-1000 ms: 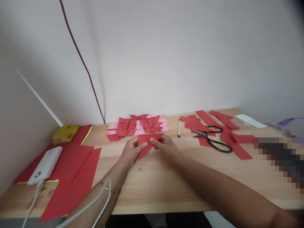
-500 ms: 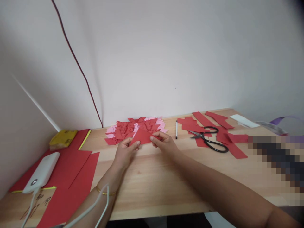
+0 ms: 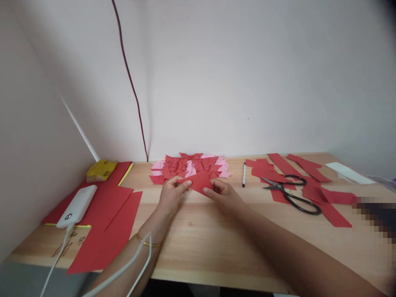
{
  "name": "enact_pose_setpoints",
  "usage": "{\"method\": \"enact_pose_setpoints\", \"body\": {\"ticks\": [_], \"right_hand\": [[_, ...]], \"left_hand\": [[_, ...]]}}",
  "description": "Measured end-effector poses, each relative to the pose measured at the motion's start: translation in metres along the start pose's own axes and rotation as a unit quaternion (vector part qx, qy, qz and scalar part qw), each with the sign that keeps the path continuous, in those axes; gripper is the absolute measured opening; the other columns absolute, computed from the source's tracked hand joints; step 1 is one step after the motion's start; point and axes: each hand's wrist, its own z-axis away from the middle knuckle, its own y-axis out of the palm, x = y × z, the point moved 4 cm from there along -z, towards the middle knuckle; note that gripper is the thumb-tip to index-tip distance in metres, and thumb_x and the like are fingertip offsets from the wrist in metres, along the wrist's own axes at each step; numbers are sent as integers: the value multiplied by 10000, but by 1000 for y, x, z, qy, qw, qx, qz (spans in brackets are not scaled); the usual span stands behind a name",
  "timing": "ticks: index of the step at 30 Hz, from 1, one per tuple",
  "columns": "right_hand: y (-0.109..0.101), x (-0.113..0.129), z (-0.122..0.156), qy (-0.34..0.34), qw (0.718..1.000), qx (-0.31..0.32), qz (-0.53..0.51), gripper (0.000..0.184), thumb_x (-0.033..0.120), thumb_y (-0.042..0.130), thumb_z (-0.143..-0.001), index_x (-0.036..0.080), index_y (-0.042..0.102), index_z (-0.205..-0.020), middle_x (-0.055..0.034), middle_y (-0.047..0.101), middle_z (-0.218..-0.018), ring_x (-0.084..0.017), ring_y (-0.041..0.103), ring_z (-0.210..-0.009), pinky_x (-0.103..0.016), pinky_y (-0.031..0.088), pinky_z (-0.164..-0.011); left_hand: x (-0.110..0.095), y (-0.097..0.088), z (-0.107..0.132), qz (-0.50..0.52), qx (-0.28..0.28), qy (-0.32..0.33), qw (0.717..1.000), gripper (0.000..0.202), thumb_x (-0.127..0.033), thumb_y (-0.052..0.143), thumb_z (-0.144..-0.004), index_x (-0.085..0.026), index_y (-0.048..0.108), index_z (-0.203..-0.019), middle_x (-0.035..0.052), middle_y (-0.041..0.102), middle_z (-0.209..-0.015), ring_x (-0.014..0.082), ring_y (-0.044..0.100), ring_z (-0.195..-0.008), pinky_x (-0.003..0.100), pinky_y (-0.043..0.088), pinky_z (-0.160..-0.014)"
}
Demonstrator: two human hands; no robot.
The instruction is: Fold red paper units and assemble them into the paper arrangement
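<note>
Both hands hold one small folded red paper piece just above the wooden table. My left hand pinches its left edge with thumb and fingers. My right hand pinches its lower right edge. Just behind the piece lies a flat cluster of folded red and pink paper shapes near the wall. A gold bangle sits on my left wrist.
Black scissors lie on red paper strips at the right, a pen beside them. Large red sheets cover the left, with a white power bank and cable, and a yellow pad. A white slip lies far right.
The red piece has been turned and lowered between my fingers, from a downward-pointing triangle to a flatter shape. My head view has shifted, so everything sits further right in frame.
</note>
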Motion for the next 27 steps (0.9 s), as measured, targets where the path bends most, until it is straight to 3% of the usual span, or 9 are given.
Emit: {"method": "enact_pose_setpoints", "body": {"ticks": [10, 17, 21, 25, 27], "right_hand": [[-2, -1, 1, -16, 998, -13, 61, 343, 500, 608, -787, 162, 654, -825, -17, 578, -753, -151, 510, -697, -263, 396, -625], [2, 6, 2, -22, 1000, 15, 13, 364, 510, 609, -777, 180, 679, -913, -54, 655, -938, -211, 591, -859, -307, 460, -736], [3, 7, 2, -30, 999, 16, -8, 352, 500, 616, -775, 187, 680, -924, -58, 665, -949, -225, 605, -896, -331, 472, -777], [7, 7, 2, -39, 998, 40, -34, 287, 446, 611, -796, 175, 660, -878, -52, 659, -915, -199, 605, -866, -318, 462, -779], [6, 4, 2, -32, 999, 22, -23, 274, 432, 617, -796, 172, 637, -881, -36, 638, -862, -169, 589, -795, -288, 454, -717]], "left_hand": [[-5, 0, 1, 10, 3, 23, 1000, 294, -398, 739, -664, -137, 614, -612, -18, 554, -516, 83, 475, -527, 216, 376, -582], [0, -2, -3, 33, 11, 39, 999, 352, -432, 662, -754, -140, 576, -577, -16, 526, -515, 85, 473, -541, 222, 376, -601], [5, 8, 2, 91, 57, -14, 994, 276, -389, 725, -695, -139, 618, -646, -28, 523, -518, 85, 476, -534, 225, 392, -606], [12, 20, 10, 55, 113, -34, 992, 210, -294, 759, -662, -122, 641, -645, -7, 580, -566, 85, 493, -550, 216, 389, -589], [13, 23, 13, 32, 123, -28, 991, 185, -280, 755, -669, -120, 661, -664, 4, 621, -613, 90, 516, -574, 214, 399, -595]]}}
